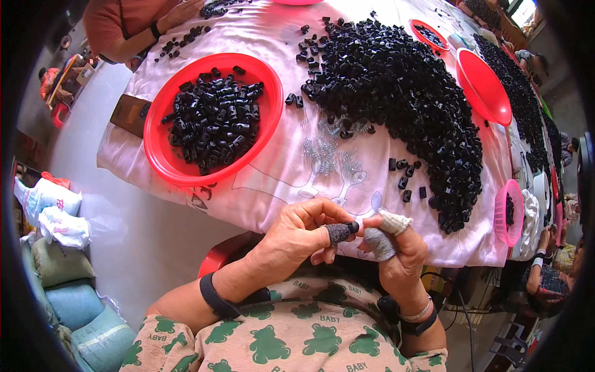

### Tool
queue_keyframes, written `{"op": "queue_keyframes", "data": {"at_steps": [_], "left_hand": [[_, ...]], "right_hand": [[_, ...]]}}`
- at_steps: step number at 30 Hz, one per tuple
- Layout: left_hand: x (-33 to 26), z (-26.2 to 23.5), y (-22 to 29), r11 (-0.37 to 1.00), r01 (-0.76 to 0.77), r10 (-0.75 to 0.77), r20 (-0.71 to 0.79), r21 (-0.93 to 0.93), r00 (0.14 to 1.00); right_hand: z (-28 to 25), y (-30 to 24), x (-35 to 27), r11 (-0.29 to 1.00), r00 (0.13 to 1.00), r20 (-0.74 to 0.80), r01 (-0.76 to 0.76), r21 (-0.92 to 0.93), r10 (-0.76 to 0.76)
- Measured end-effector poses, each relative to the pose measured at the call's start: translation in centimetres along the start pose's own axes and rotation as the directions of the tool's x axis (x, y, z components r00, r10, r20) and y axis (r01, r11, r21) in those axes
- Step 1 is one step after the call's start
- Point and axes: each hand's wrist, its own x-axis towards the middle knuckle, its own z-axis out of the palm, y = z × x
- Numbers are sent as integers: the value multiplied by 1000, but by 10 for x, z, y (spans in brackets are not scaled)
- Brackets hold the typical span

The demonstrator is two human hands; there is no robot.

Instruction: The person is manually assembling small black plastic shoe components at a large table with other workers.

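My left hand (297,230) is closed at the table's near edge, with a dark finger cover on its thumb. Thumb and fingers pinch a small black plastic piece (354,227). My right hand (400,248) is close beside it, a white cover on one finger and a grey one on another. Its fingers are closed together; whatever they hold is too small to make out. Beyond my hands lie many small thin metal springs (328,152). A large pile of short black barrel-shaped plastic pieces (396,80) curves across the cloth to the right.
A red basin (273,124) full of black pieces stands at the left, beside a brown phone-like case (130,115). Another red basin (483,87) and a pink basket (509,214) stand at the right. Another person's arm (133,43) rests at the far left. Sacks (74,307) lie on the floor.
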Motion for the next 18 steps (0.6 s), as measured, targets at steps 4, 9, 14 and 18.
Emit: {"op": "queue_keyframes", "data": {"at_steps": [4, 9, 14, 18], "left_hand": [[0, -2, -1, 998, 1, 0, 15, -60, 1000], [0, -3, -3, 997, -30, 32, 31, -77, 999], [-2, 1, 1, 994, -80, 80, 5, 80, 997], [-4, 6, 5, 978, -118, 122, -13, 170, 992]], "right_hand": [[1, -6, 0, 965, 981, -52, -172, 197, 185], [0, -1, 5, 976, 983, 31, 184, -120, -182], [4, -8, 7, 997, 996, -27, 81, -14, -81], [0, -5, 8, 982, 987, 52, 155, -111, -150]]}}
